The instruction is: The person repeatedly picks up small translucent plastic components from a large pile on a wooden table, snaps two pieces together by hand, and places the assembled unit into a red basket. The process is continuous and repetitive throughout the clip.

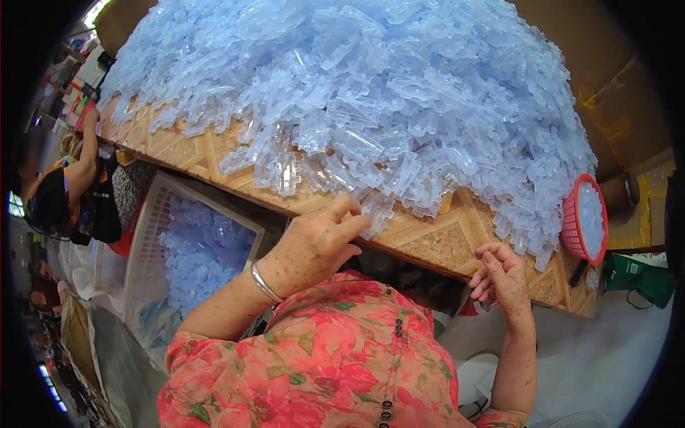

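Note:
A big heap of clear, bluish plastic pieces [371, 93] covers most of the wooden table [435, 239]. At the table's front edge my left hand [310, 242], a metal bangle on its wrist, has curled fingers at a clear plastic piece [378, 214]. The forefinger meets that piece, and the thumb sits lower, a little apart. Farther right, just off the table edge, my right hand [505, 279] is raised with bent fingers and thumb drawn together. Something small and see-through shows below its fingertips, too faint to name.
A pale plastic crate [143, 250] with more bluish pieces [203, 246] stands below the table at left. A red basket [571, 217] of pieces tilts at the right end, near a green bag [638, 279]. Cardboard [621, 107] walls the heap. Another person [71, 185] is at far left.

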A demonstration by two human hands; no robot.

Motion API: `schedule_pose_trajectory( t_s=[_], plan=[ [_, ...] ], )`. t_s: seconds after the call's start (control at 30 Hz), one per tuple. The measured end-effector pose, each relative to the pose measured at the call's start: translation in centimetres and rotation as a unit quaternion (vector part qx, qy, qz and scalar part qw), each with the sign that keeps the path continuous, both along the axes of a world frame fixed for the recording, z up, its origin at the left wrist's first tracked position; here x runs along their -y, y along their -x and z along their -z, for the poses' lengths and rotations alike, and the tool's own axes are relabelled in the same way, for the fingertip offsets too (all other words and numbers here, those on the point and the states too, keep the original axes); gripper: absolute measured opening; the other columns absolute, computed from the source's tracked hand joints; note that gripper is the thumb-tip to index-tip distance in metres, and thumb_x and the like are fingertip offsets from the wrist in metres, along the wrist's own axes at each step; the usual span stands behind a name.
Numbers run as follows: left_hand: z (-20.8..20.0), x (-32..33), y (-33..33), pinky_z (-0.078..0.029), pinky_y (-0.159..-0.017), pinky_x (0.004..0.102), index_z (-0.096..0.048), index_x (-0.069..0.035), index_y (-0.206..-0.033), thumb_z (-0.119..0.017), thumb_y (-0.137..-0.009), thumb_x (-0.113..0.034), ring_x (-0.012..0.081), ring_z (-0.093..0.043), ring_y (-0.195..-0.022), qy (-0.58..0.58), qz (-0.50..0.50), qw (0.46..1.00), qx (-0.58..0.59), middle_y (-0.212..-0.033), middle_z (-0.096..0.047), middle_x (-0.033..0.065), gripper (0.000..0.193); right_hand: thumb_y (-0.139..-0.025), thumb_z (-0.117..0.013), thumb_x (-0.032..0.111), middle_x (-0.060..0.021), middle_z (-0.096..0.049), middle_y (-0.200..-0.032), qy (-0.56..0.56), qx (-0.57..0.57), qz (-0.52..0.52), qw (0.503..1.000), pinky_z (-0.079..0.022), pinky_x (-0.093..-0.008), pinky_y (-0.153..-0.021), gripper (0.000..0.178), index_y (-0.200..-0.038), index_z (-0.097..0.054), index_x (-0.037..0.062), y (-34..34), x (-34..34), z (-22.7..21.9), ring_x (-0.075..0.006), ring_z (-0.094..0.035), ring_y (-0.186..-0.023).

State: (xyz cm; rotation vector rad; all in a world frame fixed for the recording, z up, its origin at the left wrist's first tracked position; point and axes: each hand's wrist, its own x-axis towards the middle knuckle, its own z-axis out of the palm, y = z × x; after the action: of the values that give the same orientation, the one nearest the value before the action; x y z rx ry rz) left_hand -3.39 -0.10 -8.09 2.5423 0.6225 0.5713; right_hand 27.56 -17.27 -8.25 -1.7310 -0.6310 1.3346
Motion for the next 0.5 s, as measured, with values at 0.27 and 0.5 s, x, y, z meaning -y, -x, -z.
schedule_pose_trajectory(
  t_s=[0.27,0.5],
  plan=[
    [1.3,1.1,-2.7,-0.053,-0.070,0.0389,-0.062,-0.004,-0.115,-0.075,-0.077,0.001,0.0293,-0.066,-0.082,0.050,0.036,0.995,0.074,-0.101,-0.062,0.0120,0.040,-0.087,-0.079,0.017,-0.0033,-0.068,-0.075,-0.127,0.301,-0.066,0.943,-0.049,-0.0265,-0.051,0.033,-0.114,-0.064,0.0070,5.9,-0.7,1.2,-0.0106,-0.065,-0.061],
    [0.9,0.8,-3.4,-0.053,-0.061,0.0321,-0.063,-0.001,-0.115,-0.070,-0.081,0.007,0.0202,-0.066,-0.072,0.092,0.008,0.986,0.142,-0.100,-0.064,0.0119,0.036,-0.080,-0.082,0.022,-0.0033,-0.063,-0.095,-0.296,0.488,-0.109,0.814,-0.052,-0.0359,-0.059,0.035,-0.111,-0.069,0.0128,10.4,-5.9,1.6,-0.0224,-0.066,-0.070]
  ],
)
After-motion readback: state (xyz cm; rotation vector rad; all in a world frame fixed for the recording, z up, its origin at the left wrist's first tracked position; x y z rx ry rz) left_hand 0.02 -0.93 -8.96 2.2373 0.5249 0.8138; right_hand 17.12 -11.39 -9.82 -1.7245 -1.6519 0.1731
